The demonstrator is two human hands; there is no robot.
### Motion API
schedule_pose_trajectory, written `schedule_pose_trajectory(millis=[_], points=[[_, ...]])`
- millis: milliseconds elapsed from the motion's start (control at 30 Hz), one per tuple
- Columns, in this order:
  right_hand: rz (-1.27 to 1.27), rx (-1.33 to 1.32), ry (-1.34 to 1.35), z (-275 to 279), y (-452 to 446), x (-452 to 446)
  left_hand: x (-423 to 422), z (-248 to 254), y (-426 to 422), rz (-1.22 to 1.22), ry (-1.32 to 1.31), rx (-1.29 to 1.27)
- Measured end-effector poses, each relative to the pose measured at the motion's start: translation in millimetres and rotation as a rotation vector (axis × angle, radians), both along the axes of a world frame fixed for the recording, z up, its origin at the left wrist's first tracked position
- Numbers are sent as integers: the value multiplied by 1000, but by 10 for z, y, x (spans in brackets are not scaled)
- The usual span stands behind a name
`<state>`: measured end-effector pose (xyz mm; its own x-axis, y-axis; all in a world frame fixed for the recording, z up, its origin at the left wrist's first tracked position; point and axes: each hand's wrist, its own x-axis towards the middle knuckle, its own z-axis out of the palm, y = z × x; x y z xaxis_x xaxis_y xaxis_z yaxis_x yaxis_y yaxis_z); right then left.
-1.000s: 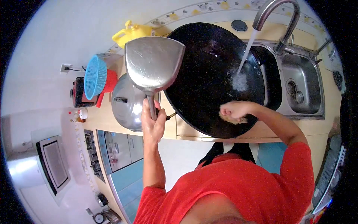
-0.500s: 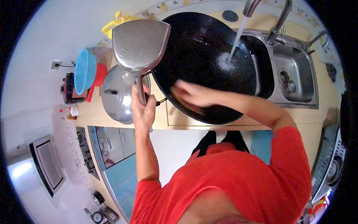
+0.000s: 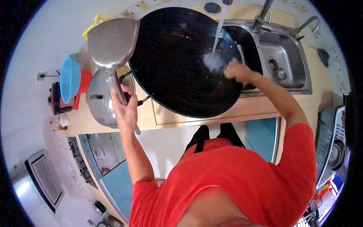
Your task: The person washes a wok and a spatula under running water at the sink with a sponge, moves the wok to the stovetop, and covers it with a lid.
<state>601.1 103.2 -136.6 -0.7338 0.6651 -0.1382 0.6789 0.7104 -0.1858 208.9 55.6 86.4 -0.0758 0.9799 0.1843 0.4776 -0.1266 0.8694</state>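
A large black wok is tilted over the counter and the left sink basin. My left hand is closed around the shaft of a metal wok spatula, whose broad blade points up and away from me. The wok's looped handle passes at the same hand; whether the fingers grip it too is hard to see. Water runs from the faucet into the wok's right side. Beside the splash is my right hand, slightly blurred, with its fingers curled in; anything inside them is hidden.
A steel sink basin lies to the right, with a second faucet spout behind it. To the left are a glass-like domed lid, a blue basket, a red cooker and a yellow cloth-like item.
My right hand has moved right across the wok, from its near-left side to beside the water stream. The view has shifted, and my left hand still holds the spatula.
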Motion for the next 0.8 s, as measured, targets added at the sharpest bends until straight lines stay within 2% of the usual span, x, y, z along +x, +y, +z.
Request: schedule_pose_trajectory(millis=[67, 100, 167, 200, 267, 300, 333, 433, 467, 500, 533, 633, 733, 767, 800], points=[[-241, 3, 69, -114, 141, -57, 19, 14, -14, 38, 51, -19], [-325, 41, 4, -192, 55, -107, 24, 12, -15, 49, 48, -17], [-211, -107, 54, -113, -100, -296, 18, -11, -11, 39, 68, -4], [-95, -218, 171, -48, -194, -512, 20, -7, -10, 38, 102, -1], [-34, -345, 364, 267, -275, -1214, 57, -1, 1, 33, 45, -9], [-62, -246, 523, 209, -250, -1617, 77, 14, -2, 41, 61, -14], [-43, -389, 575, 631, -45, -1927, 90, 21, -14, 50, 79, -23], [-205, 36, 871, 780, 874, -2543, 77, 13, 1, 49, 129, 3], [-168, 2, 831, 880, 1381, -2462, 74, 9, 10, 49, 155, -6], [-120, 300, 912, 664, 1789, -2277, 77, 29, 11, 39, 139, -19], [-128, 426, 947, 452, 2085, -2019, 78, 32, -3, 43, 96, -47], [-252, 559, 633, 151, 2018, -1167, 68, 19, -9, 48, -6, -98], [-375, 622, 354, -492, 1598, -705, 53, 16, -11, 58, -16, -97], [-536, 300, 433, -565, 1410, -677, 58, 43, -8, 53, 38, -96], [-582, 151, 425, -555, 1152, -741, 44, -5, 13, 45, 67, -12]])
